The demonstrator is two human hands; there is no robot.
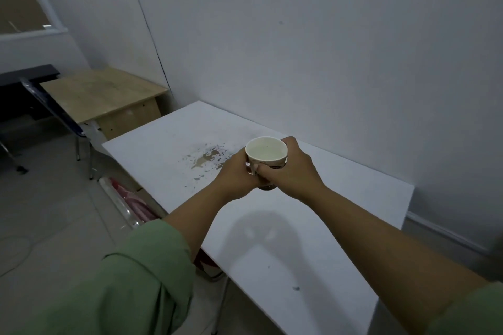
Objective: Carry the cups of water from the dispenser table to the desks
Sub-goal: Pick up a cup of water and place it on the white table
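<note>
Both hands wrap a paper cup (266, 156) of water over the white tabletop (313, 239): left hand (237, 171) & right hand (294, 168) clasp its sides. Cup base possibly touching the top, can't tell.

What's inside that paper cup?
The paper cup, held by the left hand and right hand over the white desk, holds clear liquid, likely water, close to the rim. The hands cover its lower sides.
</note>
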